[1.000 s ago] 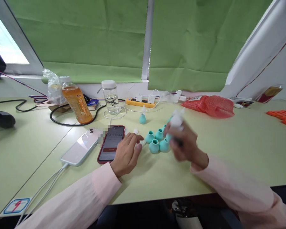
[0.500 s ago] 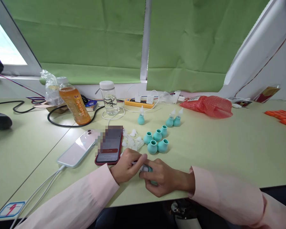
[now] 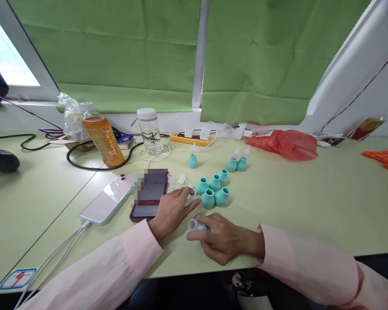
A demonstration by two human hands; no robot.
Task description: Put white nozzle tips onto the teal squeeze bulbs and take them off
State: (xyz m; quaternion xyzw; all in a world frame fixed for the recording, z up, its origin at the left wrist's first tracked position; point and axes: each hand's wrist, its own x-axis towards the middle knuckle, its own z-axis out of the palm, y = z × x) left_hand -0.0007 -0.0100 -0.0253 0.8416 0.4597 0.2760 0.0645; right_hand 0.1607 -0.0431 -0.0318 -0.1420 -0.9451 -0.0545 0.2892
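Observation:
My right hand [image 3: 223, 237] is closed around a teal rubber bulb [image 3: 208, 227], mostly hidden by the fingers. A translucent white plastic collar [image 3: 194, 225] on its end points left, its round mouth showing. My left hand [image 3: 173, 211] is over the small translucent white plastic pieces [image 3: 181, 179], thumb and index finger apart at one of them; whether they touch it I cannot tell. Just right of those fingers stand several open-mouthed teal bulbs [image 3: 208, 198]. Farther back, a teal bulb with a clear pointed tip [image 3: 192, 161] stands alone, and two more tipped bulbs [image 3: 232, 163] stand together.
A red-cased phone [image 3: 148, 211] and a white phone on a cable [image 3: 105, 202] lie left of my hands. Behind them are an orange drink bottle [image 3: 105, 144], a clear lidded bottle [image 3: 149, 133] and a yellow power strip [image 3: 181, 138]. Red bubble wrap [image 3: 287, 144] lies back right.
My left hand has moved away from the bulb, forward to the white pieces, its fingers spreading. My right hand stays in place on the bulb, whose white collar is now uncovered.

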